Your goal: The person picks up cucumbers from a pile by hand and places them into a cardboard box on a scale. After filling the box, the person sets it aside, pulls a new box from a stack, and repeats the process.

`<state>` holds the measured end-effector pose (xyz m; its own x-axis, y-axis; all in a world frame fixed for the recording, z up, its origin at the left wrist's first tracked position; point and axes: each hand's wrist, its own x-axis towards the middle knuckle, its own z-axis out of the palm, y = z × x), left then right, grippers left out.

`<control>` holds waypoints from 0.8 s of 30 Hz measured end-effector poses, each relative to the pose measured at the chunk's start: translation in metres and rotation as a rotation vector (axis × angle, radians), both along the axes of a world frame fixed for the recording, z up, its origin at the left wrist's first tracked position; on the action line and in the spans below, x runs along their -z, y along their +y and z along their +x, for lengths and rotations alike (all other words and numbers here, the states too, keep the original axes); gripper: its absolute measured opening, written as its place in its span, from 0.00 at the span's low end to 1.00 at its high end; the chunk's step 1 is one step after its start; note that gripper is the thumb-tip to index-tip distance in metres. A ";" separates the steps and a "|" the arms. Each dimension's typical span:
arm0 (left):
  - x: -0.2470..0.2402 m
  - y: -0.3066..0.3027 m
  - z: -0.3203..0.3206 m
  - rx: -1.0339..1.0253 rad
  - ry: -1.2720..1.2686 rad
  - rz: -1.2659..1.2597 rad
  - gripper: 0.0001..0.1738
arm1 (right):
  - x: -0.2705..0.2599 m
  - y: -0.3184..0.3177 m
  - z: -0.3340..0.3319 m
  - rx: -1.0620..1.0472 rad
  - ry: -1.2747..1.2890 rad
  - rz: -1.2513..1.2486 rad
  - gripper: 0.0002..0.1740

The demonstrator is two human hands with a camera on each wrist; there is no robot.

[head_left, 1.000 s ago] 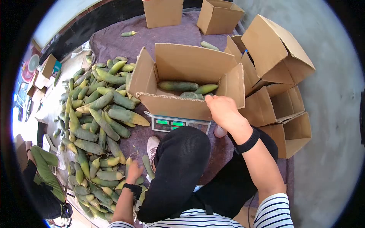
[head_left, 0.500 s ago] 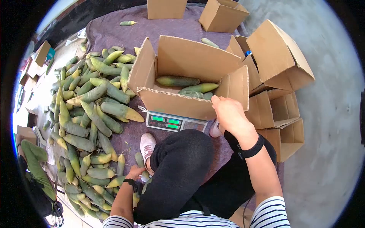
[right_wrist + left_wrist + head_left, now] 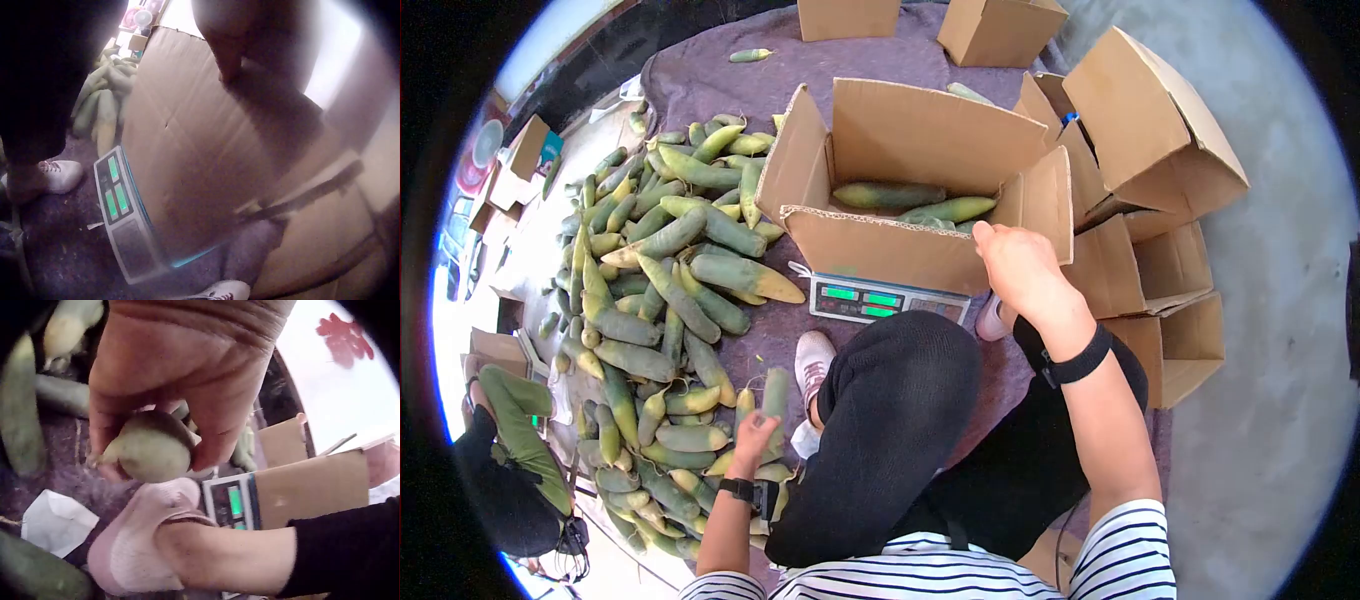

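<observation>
My left hand (image 3: 754, 437) grips a green radish (image 3: 775, 393) at the near edge of the pile. In the left wrist view thumb and fingers close around the radish (image 3: 156, 450), its pale rooted end toward the camera. My right hand (image 3: 1028, 265) holds the top edge of the open cardboard box (image 3: 880, 255) near its right front corner. The box stands on a digital scale (image 3: 890, 300) with lit green displays. Several green radishes (image 3: 890, 195) lie inside it, partly hidden by the front wall.
A large pile of green radishes (image 3: 700, 230) spreads over the purple cloth (image 3: 820, 70) on the left. Empty cardboard boxes (image 3: 1170, 265) stack at the right, and another box (image 3: 1000, 30) stands at the back. A pink shoe (image 3: 815, 365) is close to the left hand. Another person sits far left.
My left hand has reached to a radish by the shoe and now holds it raised upright. The right hand stays on the box edge. The head view has shifted slightly.
</observation>
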<state>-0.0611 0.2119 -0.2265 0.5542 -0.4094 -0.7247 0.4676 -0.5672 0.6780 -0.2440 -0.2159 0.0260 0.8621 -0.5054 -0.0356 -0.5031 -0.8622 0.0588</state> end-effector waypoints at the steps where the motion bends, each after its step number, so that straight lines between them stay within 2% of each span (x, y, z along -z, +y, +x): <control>1: -0.014 -0.002 0.003 -0.002 -0.070 -0.071 0.16 | 0.001 0.000 -0.001 -0.006 -0.018 0.002 0.06; 2: -0.043 -0.011 0.006 0.004 -0.136 -0.131 0.19 | 0.002 -0.001 -0.002 0.001 -0.025 0.006 0.06; 3: -0.048 -0.009 0.013 -0.010 -0.241 -0.140 0.20 | 0.003 -0.001 -0.002 -0.012 -0.049 0.009 0.06; 4: -0.083 -0.022 0.016 0.070 -0.427 -0.163 0.21 | 0.003 -0.001 -0.003 -0.025 -0.071 0.010 0.06; 5: -0.124 -0.041 0.016 0.061 -0.504 -0.201 0.22 | 0.002 -0.001 -0.003 -0.018 -0.073 0.014 0.06; 7: -0.180 -0.070 0.022 0.094 -0.792 -0.260 0.27 | 0.001 0.000 -0.003 -0.023 -0.059 0.014 0.07; 8: -0.196 -0.080 0.030 0.132 -1.031 -0.270 0.30 | 0.002 -0.002 -0.002 -0.021 -0.028 0.026 0.09; 11: -0.270 -0.137 0.026 0.124 -1.322 -0.379 0.31 | -0.001 0.000 0.001 0.029 0.056 0.037 0.09; 13: -0.307 -0.183 0.014 0.158 -1.428 -0.513 0.30 | 0.000 -0.001 0.000 0.029 0.090 0.057 0.09; 15: -0.319 -0.228 0.011 0.247 -1.483 -0.748 0.28 | -0.001 -0.001 -0.001 0.005 0.074 0.049 0.09; 16: -0.326 -0.247 0.008 0.332 -1.510 -0.750 0.29 | -0.001 0.000 -0.002 -0.008 0.069 0.046 0.08; 19: -0.297 -0.295 0.015 0.563 -1.598 -0.748 0.25 | 0.000 -0.001 -0.002 -0.011 0.070 0.029 0.08; 22: -0.267 -0.282 0.023 0.658 -1.643 -0.582 0.22 | 0.002 -0.003 -0.004 -0.034 0.049 0.017 0.09; 23: -0.259 -0.269 0.026 0.610 -1.702 -0.621 0.19 | 0.004 -0.004 -0.004 -0.037 0.039 0.013 0.09; 24: -0.249 -0.250 0.028 0.556 -1.647 -0.572 0.18 | 0.004 -0.005 -0.006 -0.054 0.044 0.021 0.10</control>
